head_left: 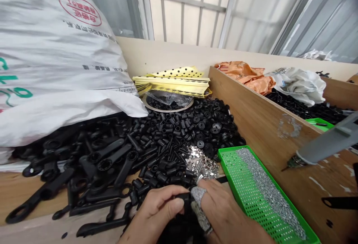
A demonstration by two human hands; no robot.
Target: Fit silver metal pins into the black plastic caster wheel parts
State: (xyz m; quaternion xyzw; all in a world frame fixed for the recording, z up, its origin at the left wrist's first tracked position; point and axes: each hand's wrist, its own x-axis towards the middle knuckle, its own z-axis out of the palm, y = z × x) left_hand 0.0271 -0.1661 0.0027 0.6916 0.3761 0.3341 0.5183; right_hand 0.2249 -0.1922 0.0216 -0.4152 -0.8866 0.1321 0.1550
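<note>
My left hand (159,210) is closed, its thumb and forefinger around a small black plastic part (184,198) at the lower middle. Right beside that part is my right hand (223,210), its fingers bent and a thumb and finger wrapped in grey tape. What its fingertips hold, if anything, is hidden. Just beyond the right fingers lies a pile of small silver metal clips (200,164). Black crank-like handles (112,158) are heaped to the left, and short black sleeves (159,173) lie in front of my hands.
A green perforated tray (237,184) of small metal screws stands at right. A grey power screwdriver (316,147) juts in beside the wooden divider (257,121). A white sack (56,61) looms at left. Behind are a metal bowl (145,104), yellow dotted sheets (173,84) and round black caps (207,115).
</note>
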